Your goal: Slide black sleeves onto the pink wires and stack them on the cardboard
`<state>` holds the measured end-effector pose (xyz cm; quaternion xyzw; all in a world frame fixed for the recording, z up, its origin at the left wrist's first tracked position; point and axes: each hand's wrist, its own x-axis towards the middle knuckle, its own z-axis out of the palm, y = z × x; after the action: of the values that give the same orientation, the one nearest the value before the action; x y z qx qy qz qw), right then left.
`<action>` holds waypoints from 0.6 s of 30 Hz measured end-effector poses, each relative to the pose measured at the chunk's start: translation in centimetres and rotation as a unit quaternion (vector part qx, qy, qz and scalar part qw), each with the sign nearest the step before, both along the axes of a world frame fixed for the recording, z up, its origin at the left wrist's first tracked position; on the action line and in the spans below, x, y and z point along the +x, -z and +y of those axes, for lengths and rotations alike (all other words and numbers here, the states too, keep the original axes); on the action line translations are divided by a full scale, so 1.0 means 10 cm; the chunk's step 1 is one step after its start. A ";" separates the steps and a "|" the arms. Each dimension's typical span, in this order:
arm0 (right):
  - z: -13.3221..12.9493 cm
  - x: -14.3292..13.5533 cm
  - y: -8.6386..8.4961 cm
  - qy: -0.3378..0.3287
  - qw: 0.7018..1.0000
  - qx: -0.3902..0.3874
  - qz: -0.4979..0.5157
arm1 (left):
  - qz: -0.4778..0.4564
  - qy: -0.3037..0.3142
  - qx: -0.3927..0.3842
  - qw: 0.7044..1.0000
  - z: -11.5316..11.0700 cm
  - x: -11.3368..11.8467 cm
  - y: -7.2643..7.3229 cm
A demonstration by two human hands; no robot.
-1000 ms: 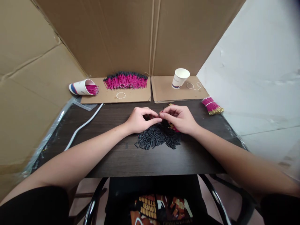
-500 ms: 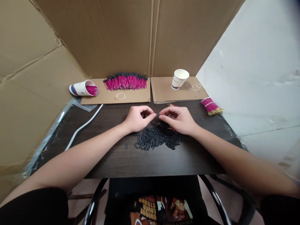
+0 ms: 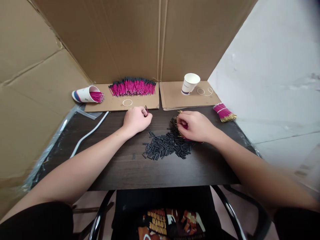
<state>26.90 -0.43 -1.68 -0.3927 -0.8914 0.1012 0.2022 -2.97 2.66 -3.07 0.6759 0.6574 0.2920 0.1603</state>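
Fingers (image 3: 148, 119) of our left hand (image 3: 135, 120), in our head view, are pinched tight on one thin wire (image 3: 146, 108), its dark end poking up. Just past that hand, on flat cardboard (image 3: 147, 100), lies a row of pink wires (image 3: 132, 87) with black tips, much nearer to it than to our right hand (image 3: 197, 125). Our right fingers (image 3: 184, 115) curl low over loose wires (image 3: 179, 112), which lie mostly sideways, gold ends to the left. Many black tubes (image 3: 162, 146) lie on the near side, toward us. That hand covers most of the loose wires, so we can't tell if it grips any. The pinched wire's low part is hidden too.
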 end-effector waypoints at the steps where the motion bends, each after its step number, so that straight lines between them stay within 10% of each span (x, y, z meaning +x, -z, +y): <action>1: 0.00 0.02 -0.02 0.007 1.000 -0.004 -0.020 | 0.007 -0.005 -0.007 1.000 0.00 0.01 -0.01; 18: 0.01 0.13 -0.13 0.031 0.993 -0.030 -0.111 | 0.019 -0.004 0.007 1.000 0.00 -0.02 0.00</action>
<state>28.18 -0.33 -0.42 -0.4349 -0.8923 0.0777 0.0932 -3.18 2.69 -3.04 0.6795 0.6611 0.2844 0.1424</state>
